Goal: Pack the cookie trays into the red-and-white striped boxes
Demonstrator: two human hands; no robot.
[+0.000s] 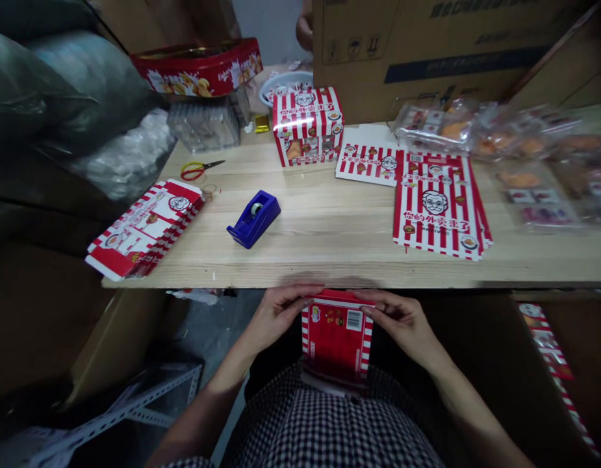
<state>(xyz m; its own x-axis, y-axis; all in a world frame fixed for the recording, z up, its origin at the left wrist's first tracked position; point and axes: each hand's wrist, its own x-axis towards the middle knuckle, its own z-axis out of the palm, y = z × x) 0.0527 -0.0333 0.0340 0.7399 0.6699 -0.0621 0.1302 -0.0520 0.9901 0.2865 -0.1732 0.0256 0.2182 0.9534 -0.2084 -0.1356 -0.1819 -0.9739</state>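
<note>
Below the table's front edge, in front of my checked shirt, I hold a red and white striped cardboard box (335, 338) with a barcode on its face. My left hand (285, 312) pinches its upper left corner, thumb on the near face. On the upper right corner, my right hand (395, 318) grips the same way. The box's lower end is in shadow against my lap. On the table beyond stand a blue tape dispenser (254, 219) and an assembled striped box (308, 127) with a window. Flat striped cartons (435, 205) lie stacked to the right.
More folded cartons (144, 227) and scissors (201, 169) lie at left. A red tin (197, 68) sits on clear plastic cases (204, 125). Bagged toy sets (534, 182) cover the right side; a large cardboard box (427, 58) stands behind. Another person's hand (305, 31) shows at the back.
</note>
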